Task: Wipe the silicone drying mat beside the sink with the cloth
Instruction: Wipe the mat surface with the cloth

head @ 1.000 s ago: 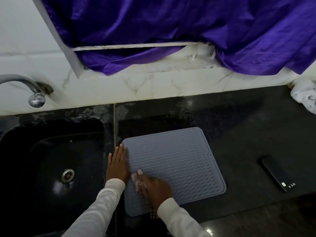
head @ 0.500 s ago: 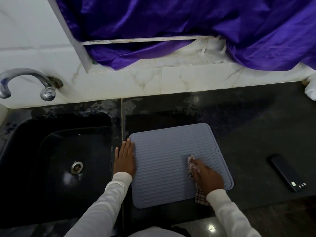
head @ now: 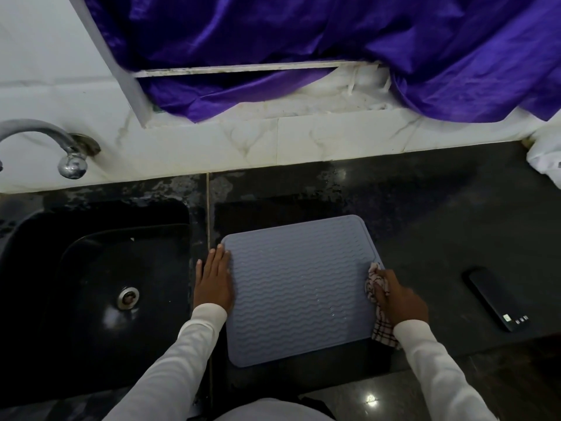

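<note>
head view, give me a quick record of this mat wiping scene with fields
mat: grey ribbed silicone drying mat, flat on black counter beside black sink
left hand: left hand flat on mat's left edge
right hand: right hand grips checked cloth at mat's right edge
nearby: black phone lying right of mat

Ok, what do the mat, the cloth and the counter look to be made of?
The mat looks like soft grey silicone or rubber, matte, with moulded wavy ridges and a raised rim. The cloth is thin woven fabric, white with dark checks, and it crumples under the right hand. The counter looks like polished black stone, glossy, since it mirrors the lights.
</note>
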